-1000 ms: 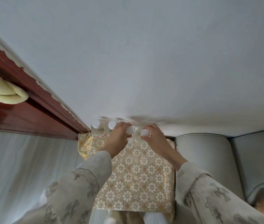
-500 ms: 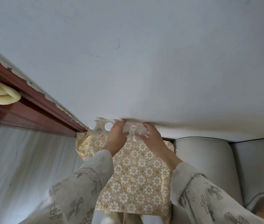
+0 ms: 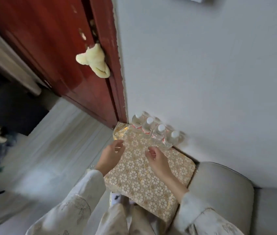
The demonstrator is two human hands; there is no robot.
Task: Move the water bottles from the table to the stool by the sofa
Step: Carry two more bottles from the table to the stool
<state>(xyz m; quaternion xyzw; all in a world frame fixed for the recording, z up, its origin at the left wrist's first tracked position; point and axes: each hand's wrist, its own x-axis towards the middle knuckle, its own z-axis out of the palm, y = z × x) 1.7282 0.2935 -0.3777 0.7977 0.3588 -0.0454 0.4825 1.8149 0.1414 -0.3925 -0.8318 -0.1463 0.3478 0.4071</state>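
Note:
Several clear water bottles (image 3: 158, 133) with white caps stand upright in a row along the wall, on the far edge of the stool (image 3: 144, 177), which wears a gold floral cover. My left hand (image 3: 111, 155) hovers over the stool's left edge, fingers apart, holding nothing. My right hand (image 3: 157, 158) hangs just in front of the rightmost bottle (image 3: 171, 139), a short gap away, fingers loosely curled and empty. Both sleeves are pale with a printed pattern.
The grey sofa arm (image 3: 222, 192) adjoins the stool on the right. A white wall (image 3: 202, 73) rises behind the bottles. A red wooden door (image 3: 63, 53) with a yellow cloth (image 3: 95, 62) on its handle stands at left. Pale floor (image 3: 49, 158) lies left of the stool.
Both hands let go of the bottles and drew back toward me. The bottles now stand free against the wall. My head has swung left, showing the door.

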